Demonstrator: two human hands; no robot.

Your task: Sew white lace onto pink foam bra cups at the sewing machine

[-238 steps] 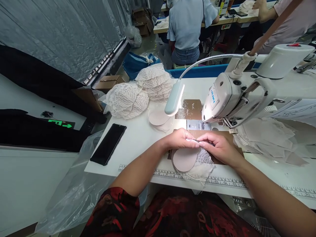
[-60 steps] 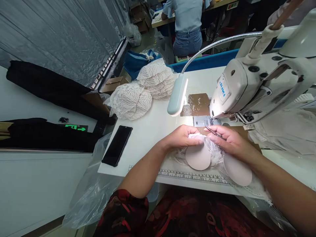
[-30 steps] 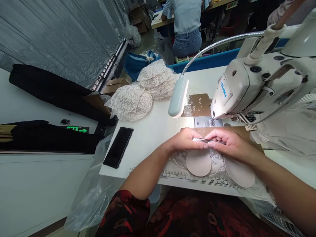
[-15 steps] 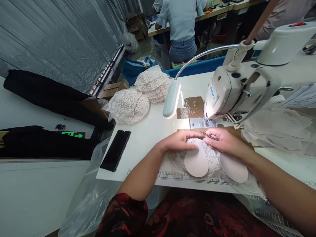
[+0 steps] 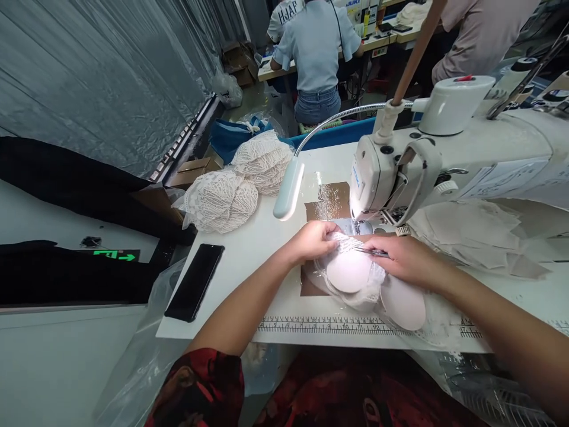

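Observation:
A white lace bra piece (image 5: 376,279) with two smooth, pale pads lies on the table in front of the sewing machine (image 5: 377,172). The left pad (image 5: 349,274) sits just below my hands; the right pad (image 5: 404,303) rests under my right forearm. My left hand (image 5: 312,240) is closed, pinching the top left lace edge between thumb and fingers. In my right hand (image 5: 400,256) are slim metal tweezers (image 5: 372,252), pointing left across the lace, while its fingers press on the fabric. The lace's upper edge is close to the needle area (image 5: 355,226).
Stacked lace cups (image 5: 222,198) and a black phone (image 5: 195,281) lie at left. A lamp (image 5: 288,188) hangs left of the machine head. Pale fabric pieces (image 5: 471,231) are piled at right. A printed ruler (image 5: 320,325) runs along the front edge. Co-workers sit beyond.
My hands have moved the lace bra piece up and left, closer to the needle. The left pad is shifted away from the front edge. The whole view has turned slightly right.

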